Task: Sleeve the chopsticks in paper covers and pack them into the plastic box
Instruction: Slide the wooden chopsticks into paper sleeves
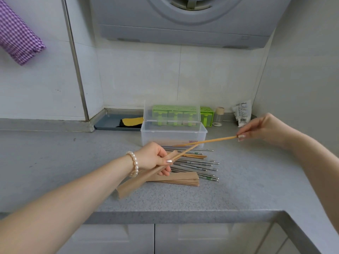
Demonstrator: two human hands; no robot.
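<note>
My left hand (156, 158) grips a brown paper cover (134, 182) with one wooden chopstick (185, 151) sticking out of its open end. Out to the right, my right hand (264, 128) pinches the thick end of a second wooden chopstick (211, 141), whose tip points toward the cover's mouth. Below them on the counter lie several metal chopsticks (196, 165), a few wooden ones, and a stack of brown paper covers (176, 179). The clear plastic box (173, 135) stands behind the pile with its lid up and some sleeved pairs inside.
Behind the box stand a green seasoning rack (206, 116), a small jar (219, 115) and a white packet (242, 112). A grey tray (110, 121) with a yellow and black cloth sits at back left. The counter's front edge (165, 215) runs below the pile.
</note>
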